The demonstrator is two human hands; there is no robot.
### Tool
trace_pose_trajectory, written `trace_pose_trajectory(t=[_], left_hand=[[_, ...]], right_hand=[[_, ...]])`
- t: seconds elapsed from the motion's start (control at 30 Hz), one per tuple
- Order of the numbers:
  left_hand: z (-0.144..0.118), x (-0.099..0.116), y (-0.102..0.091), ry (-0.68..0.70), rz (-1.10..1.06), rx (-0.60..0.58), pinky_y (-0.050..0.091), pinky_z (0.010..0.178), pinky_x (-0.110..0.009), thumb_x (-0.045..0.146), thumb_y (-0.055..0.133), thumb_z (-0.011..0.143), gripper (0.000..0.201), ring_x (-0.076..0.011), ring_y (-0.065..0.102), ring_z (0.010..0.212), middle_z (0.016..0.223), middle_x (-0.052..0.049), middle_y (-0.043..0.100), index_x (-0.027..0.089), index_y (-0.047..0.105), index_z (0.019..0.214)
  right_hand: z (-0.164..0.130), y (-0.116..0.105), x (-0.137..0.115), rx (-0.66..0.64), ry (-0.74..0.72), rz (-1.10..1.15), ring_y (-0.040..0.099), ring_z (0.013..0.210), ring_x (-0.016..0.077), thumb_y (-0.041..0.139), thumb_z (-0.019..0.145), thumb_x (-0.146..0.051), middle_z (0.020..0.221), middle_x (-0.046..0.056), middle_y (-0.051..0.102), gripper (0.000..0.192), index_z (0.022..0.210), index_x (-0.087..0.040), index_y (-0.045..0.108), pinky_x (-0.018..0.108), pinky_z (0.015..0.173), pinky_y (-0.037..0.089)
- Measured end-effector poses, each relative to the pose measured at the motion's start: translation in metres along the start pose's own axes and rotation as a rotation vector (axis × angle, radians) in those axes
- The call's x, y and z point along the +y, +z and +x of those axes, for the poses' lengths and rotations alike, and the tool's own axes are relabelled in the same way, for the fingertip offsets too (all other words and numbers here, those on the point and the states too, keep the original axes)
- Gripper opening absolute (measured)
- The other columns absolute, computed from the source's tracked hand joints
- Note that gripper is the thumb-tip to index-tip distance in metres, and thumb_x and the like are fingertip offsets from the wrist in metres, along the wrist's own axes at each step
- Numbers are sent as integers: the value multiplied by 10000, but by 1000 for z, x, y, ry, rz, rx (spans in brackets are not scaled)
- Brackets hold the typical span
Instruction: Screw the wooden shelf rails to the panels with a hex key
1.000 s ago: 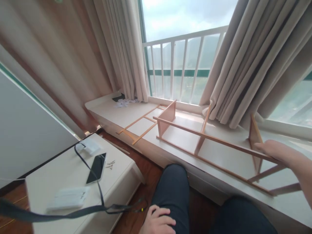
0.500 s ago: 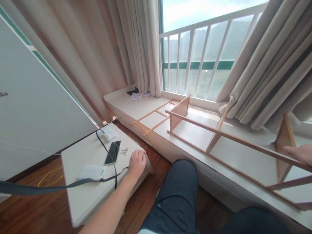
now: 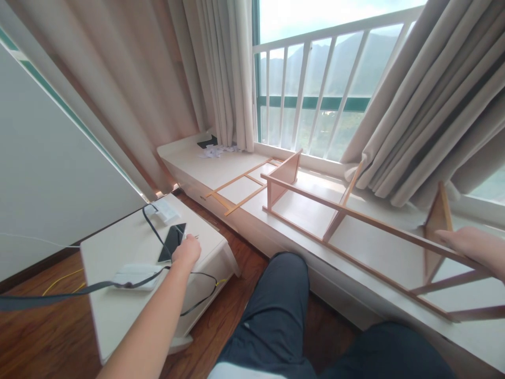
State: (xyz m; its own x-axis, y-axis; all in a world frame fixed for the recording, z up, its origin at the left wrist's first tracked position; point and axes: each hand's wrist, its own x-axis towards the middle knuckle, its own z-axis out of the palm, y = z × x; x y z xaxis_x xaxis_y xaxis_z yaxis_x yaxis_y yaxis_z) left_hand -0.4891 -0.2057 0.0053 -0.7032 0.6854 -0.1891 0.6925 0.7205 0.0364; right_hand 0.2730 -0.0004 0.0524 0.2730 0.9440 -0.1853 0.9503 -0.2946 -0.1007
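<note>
My left hand (image 3: 187,250) is over the small white table (image 3: 130,237), just right of a dark-screened phone (image 3: 173,241). Its fingers curl down at some small screw-like pieces (image 3: 197,237), mostly hidden behind the hand; whether it pinches any of them I cannot make out. At the right, my right hand (image 3: 469,245) grips the upper rail of a wooden shelf frame (image 3: 303,193), near one of its cross boards. The frame lies on its side along the white window ledge.
A flat wooden ladder-like frame (image 3: 236,204) lies farther along the ledge, with paper scraps (image 3: 219,151) behind it. A white packet (image 3: 138,276) and a dark strap (image 3: 90,287) are at the small table. Curtains (image 3: 426,105) hang by the railed window.
My left hand has moved left across the small table, from its right edge to the small pieces beside the phone. My right hand stays on the shelf frame. The view has shifted slightly.
</note>
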Motion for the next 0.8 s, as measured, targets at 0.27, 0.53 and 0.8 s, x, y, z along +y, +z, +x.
trace_pose_trajectory(t=[0.27, 0.53, 0.8], left_hand=[[15, -6, 6, 2, -16, 6, 566, 928, -484, 185, 409, 977, 406, -405, 737, 1142, 1227, -320, 722, 42, 650, 1271], [16, -10, 11, 41, -2, 35, 564, 928, -460, 171, 385, 975, 413, -397, 735, 1121, 1225, -298, 720, 50, 650, 1267], [9, -16, 10, 59, 3, 91, 556, 955, -452, 226, 402, 984, 429, -403, 720, 1124, 1223, -309, 691, 27, 697, 1223]], right_hand=[[-9, -6, -6, 16, -1, -13, 745, 934, 439, 477, 919, -491, 1068, 351, 738, 518, 523, -186, 611, 499, 857, 528], [-32, -24, -29, -104, 21, -21, 731, 965, 405, 433, 955, -411, 1118, 369, 701, 529, 551, -156, 659, 471, 864, 506], [-21, -17, -22, -77, 6, -20, 736, 931, 390, 445, 956, -446, 1099, 353, 721, 533, 567, -164, 677, 460, 851, 519]])
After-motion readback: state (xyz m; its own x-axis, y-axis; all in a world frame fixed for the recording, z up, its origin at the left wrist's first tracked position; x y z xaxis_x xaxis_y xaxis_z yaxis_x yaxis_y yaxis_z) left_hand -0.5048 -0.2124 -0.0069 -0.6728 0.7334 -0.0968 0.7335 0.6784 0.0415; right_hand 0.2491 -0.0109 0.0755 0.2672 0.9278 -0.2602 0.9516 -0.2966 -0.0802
